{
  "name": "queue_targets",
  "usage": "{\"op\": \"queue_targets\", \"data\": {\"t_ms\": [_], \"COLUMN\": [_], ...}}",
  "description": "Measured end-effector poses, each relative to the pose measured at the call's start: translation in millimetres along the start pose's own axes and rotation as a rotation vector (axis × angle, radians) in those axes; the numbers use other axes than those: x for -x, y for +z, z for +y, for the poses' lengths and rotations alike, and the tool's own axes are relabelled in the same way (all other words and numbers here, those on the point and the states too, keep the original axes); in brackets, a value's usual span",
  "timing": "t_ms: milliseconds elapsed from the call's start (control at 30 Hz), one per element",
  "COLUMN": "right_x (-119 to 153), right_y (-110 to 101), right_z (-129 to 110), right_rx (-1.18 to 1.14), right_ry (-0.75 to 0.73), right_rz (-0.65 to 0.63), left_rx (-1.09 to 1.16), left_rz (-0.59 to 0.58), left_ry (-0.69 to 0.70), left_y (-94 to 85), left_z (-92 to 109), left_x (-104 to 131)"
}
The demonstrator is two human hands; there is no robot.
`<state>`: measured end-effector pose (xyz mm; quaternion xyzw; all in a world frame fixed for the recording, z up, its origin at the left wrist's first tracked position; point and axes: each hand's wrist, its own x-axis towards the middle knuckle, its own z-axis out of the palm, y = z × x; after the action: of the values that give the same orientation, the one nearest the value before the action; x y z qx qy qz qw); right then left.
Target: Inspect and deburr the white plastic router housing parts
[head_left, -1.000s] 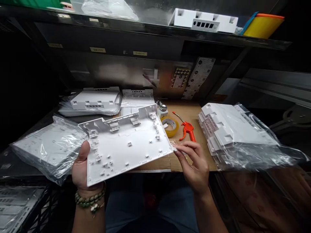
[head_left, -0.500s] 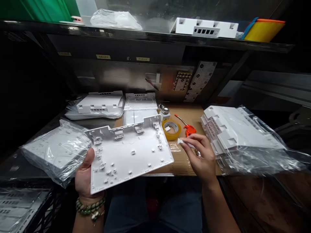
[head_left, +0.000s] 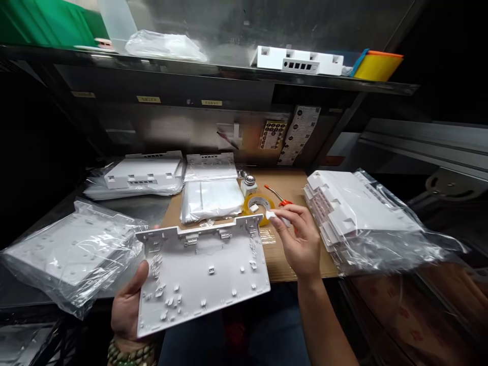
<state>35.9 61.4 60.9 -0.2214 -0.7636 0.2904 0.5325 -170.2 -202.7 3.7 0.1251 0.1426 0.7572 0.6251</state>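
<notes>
My left hand [head_left: 129, 300] grips the left edge of a white plastic housing shell [head_left: 206, 284], thumb on its inner face. The shell is tilted so that its inside, with clips and small posts, faces me. To the right of the shell, my right hand [head_left: 299, 236] pinches a small white piece [head_left: 271, 215], perhaps cloth or wadding, between thumb and fingers. Behind that hand lies a roll of yellow tape [head_left: 247, 204] with a small white block [head_left: 253, 208] inside its ring. An orange-red tool [head_left: 285, 202] with a thin stem is partly hidden by my right hand.
A small bottle with a metal cap [head_left: 249, 186] stands behind the tape. Bagged white shells [head_left: 72, 249] lie at left, and a bagged stack [head_left: 354, 203] at right. Flat plastic bags [head_left: 211, 198] rest on the cardboard [head_left: 301, 178]. Overhead runs a metal shelf [head_left: 224, 71].
The shell has come lower in view and tipped, still in my left hand. My right hand has shifted slightly left, keeping the white piece pinched. The whole view has moved a little too.
</notes>
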Motion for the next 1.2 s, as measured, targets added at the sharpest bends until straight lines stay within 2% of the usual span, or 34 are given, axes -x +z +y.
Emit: {"op": "queue_targets", "data": {"t_ms": [100,167,233,333,433,500,567,667,833,1000,1100,1200], "right_x": [1.6,1.3,-0.4,-3.7,-5.4,-5.8,-6.2,-7.2,-6.8,-6.4,-9.8,-18.0], "right_y": [-1.8,-3.1,-2.9,4.6,21.3,34.0,44.0,48.9,41.7,41.0,36.3,24.4], "right_z": [9.8,16.7,16.1,-8.5,-50.5,-73.0,-83.3,-79.8,-74.3,-75.1,-62.0,-37.3], "right_rx": [0.031,0.075,0.109,0.085,-0.019,-0.055,-0.051,-0.007,-0.001,0.054,0.052,0.010], "right_ry": [0.002,0.054,0.063,-0.048,-0.170,-0.226,-0.253,-0.254,-0.226,-0.269,-0.211,-0.144], "right_rz": [-0.052,-0.060,0.000,0.083,0.009,-0.044,-0.058,-0.038,0.011,-0.025,-0.007,0.114], "left_rx": [-0.021,0.002,0.006,-0.048,-0.161,-0.205,-0.209,-0.212,-0.247,-0.260,-0.237,-0.200], "left_rz": [-0.103,-0.134,-0.105,0.087,0.286,0.328,0.328,0.341,0.333,0.341,0.338,0.324], "left_ry": [0.139,0.128,0.107,0.205,0.301,0.312,0.310,0.295,0.305,0.289,0.272,0.284], "left_y": [8.9,18.1,30.2,51.2,72.0,84.0,93.4,101.7,106.0,107.5,105.6,99.2], "left_z": [-8.8,-13.7,-18.8,-30.7,-48.8,-61.1,-70.4,-76.2,-77.4,-79.5,-76.8,-69.4], "left_x": [-9.5,-15.5,-22.3,-36.9,-55.1,-64.9,-70.8,-73.6,-74.9,-76.1,-73.3,-68.5]}}
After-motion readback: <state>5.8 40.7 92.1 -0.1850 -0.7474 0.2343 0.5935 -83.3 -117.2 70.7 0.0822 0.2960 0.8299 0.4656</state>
